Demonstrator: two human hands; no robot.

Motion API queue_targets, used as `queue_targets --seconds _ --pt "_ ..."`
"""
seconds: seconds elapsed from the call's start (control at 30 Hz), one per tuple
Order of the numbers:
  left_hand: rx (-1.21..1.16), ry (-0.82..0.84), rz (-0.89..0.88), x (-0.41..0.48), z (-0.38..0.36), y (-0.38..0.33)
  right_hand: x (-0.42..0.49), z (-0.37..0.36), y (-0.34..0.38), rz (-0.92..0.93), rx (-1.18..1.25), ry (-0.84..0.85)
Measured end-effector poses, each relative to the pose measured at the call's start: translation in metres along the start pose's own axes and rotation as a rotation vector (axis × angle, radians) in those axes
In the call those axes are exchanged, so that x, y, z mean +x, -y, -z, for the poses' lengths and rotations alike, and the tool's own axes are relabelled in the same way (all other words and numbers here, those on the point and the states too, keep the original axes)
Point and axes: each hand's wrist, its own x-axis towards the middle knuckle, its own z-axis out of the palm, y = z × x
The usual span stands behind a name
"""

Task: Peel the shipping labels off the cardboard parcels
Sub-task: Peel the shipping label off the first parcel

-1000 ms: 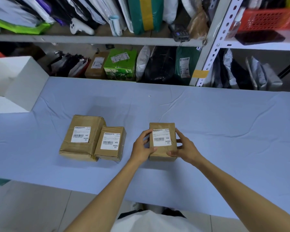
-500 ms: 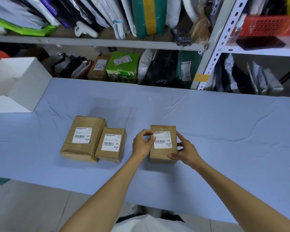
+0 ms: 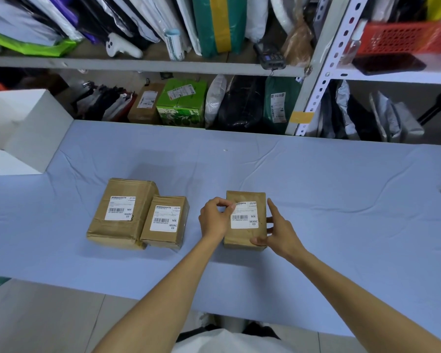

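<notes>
Mid-frame on the surface (image 3: pixel 316 200), my left hand (image 3: pixel 215 217) pinches the lifted upper-left corner of the label (image 3: pixel 245 219), and my right hand (image 3: pixel 278 230) grips the parcel (image 3: pixel 242 240) by its right edge. If I pull too steeply or too fast, I reckon the label tears or the parcel lifts.

One wide-angle camera rides on the person's head, facing forward and down at the counter (image 3: pixel 341 200). It sits close: the left hand (image 3: pixel 213 220) and right hand (image 3: pixel 278 231) meet mid-frame, just beyond the counter's near edge. Past the counter's far edge, shelves (image 3: pixel 148 66) fill the top.
</notes>
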Motion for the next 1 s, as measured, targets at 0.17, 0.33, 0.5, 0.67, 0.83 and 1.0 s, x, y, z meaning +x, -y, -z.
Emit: queue_targets --seconds 0.17,0.33,0.5,0.67,0.83,1.0 --pt "-0.136 -0.003 -0.093 -0.0021 0.0011 0.0044 -0.0026 0.0000 0.0022 0.055 -0.047 -0.001" --pt "-0.185 0.018 -0.103 -0.0028 0.0025 0.0047 -0.0054 -0.0031 0.0013 0.073 -0.089 0.008" --pt "-0.195 0.024 -0.102 -0.0027 0.0039 0.0057 -0.0040 -0.0047 0.0016 0.067 -0.082 0.001" --pt "-0.173 0.045 -0.094 -0.0026 0.0025 0.0031 -0.0011 -0.0026 0.0011 0.053 -0.099 0.016" --pt "-0.185 0.041 -0.102 -0.0036 0.0040 0.0034 -0.0004 -0.0025 -0.0017 0.068 -0.095 0.030" --pt "-0.200 0.042 -0.102 -0.0034 0.0051 0.0051 0.0010 -0.0001 -0.0005 0.055 -0.073 0.042"
